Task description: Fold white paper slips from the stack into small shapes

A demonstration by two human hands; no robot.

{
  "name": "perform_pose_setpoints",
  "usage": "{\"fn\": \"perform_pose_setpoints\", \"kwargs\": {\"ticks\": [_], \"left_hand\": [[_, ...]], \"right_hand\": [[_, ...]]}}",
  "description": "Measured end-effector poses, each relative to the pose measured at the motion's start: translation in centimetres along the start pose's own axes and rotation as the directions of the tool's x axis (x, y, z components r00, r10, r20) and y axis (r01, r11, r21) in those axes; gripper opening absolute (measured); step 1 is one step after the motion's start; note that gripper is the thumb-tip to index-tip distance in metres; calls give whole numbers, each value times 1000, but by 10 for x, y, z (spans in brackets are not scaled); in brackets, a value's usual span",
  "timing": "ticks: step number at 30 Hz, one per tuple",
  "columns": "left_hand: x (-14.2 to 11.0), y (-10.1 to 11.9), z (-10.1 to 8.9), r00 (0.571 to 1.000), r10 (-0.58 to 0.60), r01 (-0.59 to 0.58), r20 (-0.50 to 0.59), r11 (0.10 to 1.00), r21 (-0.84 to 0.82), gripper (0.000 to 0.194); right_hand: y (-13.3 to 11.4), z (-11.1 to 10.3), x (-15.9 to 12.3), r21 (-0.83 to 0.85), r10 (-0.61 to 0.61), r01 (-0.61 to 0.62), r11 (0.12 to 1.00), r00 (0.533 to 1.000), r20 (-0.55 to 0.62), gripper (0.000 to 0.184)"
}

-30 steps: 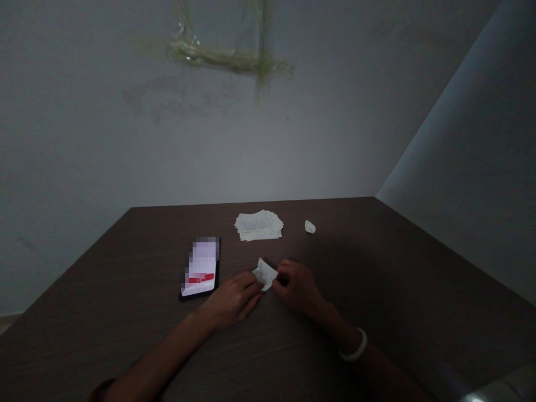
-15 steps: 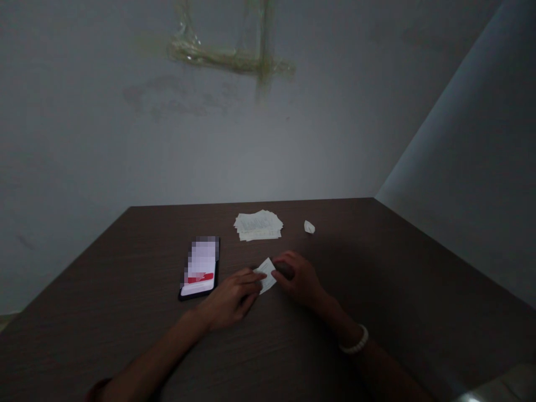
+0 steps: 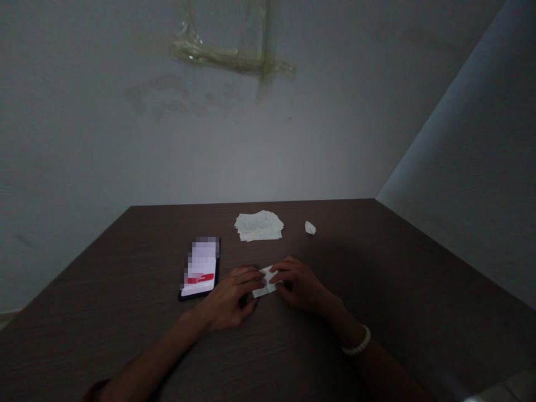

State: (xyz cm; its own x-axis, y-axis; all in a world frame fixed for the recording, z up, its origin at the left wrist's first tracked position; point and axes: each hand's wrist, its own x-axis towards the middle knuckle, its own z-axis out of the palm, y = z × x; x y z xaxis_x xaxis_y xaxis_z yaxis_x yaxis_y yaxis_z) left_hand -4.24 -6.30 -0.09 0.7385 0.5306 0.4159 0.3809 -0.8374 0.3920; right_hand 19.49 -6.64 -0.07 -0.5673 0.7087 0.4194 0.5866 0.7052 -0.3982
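A small white slip of printed paper (image 3: 265, 289) lies unfolded on the dark wooden table, between my two hands. My left hand (image 3: 232, 296) rests over its left part, the fingers stretched out and the fingertips touching it. From the other side my right hand (image 3: 299, 285), with a pale beaded bracelet on the wrist, lays spread fingertips on the slip's right part. Neither hand is closed around the paper. The fingers cover both of its sides, and its print is too small to read.
Behind the hands sits a stack of white paper slips (image 3: 259, 225). A crumpled bit of paper (image 3: 310, 228) lies to the right of it. Left of my left hand is a phone (image 3: 201, 271) with its screen lit. The table (image 3: 146, 251) meets a grey wall at its far edge.
The slip went from folded up at an angle to spread on the table. My right hand let go of its pinch on the slip's edge and came down on it; my left hand's fingers straightened over it.
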Motion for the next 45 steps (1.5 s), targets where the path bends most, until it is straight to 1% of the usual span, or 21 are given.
{"fn": "perform_pose_setpoints", "kwargs": {"ticks": [3, 5, 10, 15, 18, 24, 31, 37, 39, 42, 45], "left_hand": [[1, 0, -2, 1000, 19, -19, -2, 1000, -9, 25], [2, 0, -3, 999, 29, -28, 20, 999, -20, 21], [4, 2, -5, 998, 39, -37, 50, 999, -38, 21], [3, 3, -5, 999, 33, -32, 19, 999, -44, 22], [3, 4, -6, 999, 37, -36, 22, 998, -42, 22], [3, 5, -6, 998, 25, -23, 57, 999, -41, 22], [2, 4, -5, 999, 21, -18, 50, 998, -52, 22], [4, 6, -7, 996, 14, -9, 91, 999, -54, 21], [3, 5, -7, 996, -2, 8, 84, 998, -67, 22], [2, 3, -6, 997, -68, 71, 40, 993, -97, 22], [1, 3, -5, 993, -119, 121, 20, 983, -141, 19]], "right_hand": [[-3, -1, 1, 5, 20, -20, 1000, 1000, -9, 9], [-5, -1, 2, 12, 45, -45, 999, 999, -1, 8], [-10, 2, 0, -31, 106, -104, 994, 994, 38, 27], [-15, 0, 0, -55, 133, -130, 990, 989, 67, 35], [-16, 0, 0, -55, 143, -139, 989, 986, 83, 38], [-18, 1, 1, -58, 175, -171, 984, 981, 82, 38], [-20, 4, 1, -68, 207, -202, 977, 974, 88, 42], [-22, 5, 0, -76, 246, -240, 968, 966, 83, 47], [-23, 5, 0, -80, 251, -245, 966, 965, 80, 47], [-25, 4, 0, -94, 254, -247, 964, 964, 75, 47], [-27, 5, 0, -115, 255, -245, 963, 964, 82, 45]]}}
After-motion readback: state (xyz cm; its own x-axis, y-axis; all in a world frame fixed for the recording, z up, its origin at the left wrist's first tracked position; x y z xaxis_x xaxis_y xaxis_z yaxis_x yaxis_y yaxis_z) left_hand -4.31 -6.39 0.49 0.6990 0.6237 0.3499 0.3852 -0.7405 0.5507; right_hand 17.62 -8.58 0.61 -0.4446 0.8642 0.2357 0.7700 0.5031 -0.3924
